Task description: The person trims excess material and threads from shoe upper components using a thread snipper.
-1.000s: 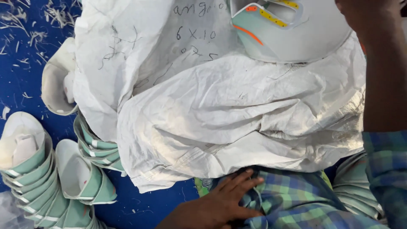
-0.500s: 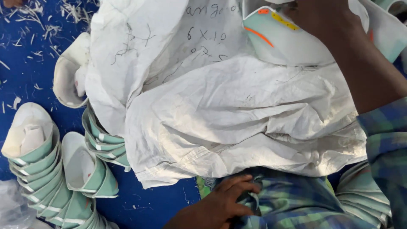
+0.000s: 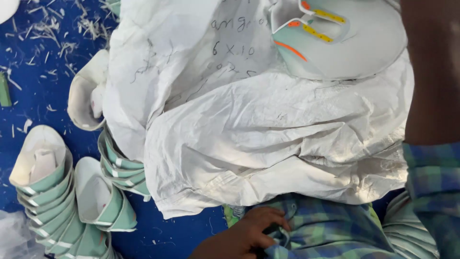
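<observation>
Left hand (image 3: 249, 235): bare, no glove, ring or watch showing; only fingers and part of the back are in view.
Right arm (image 3: 431, 72): bare forearm along the right edge; the hand itself is out of frame.
Right sleeve (image 3: 433, 192): short checked woven cotton, blue and green squares crossed by thin pale lines.
Lower garment (image 3: 330, 235): the same blue-green checked cloth, creased into soft folds, with lighter green bands.
</observation>
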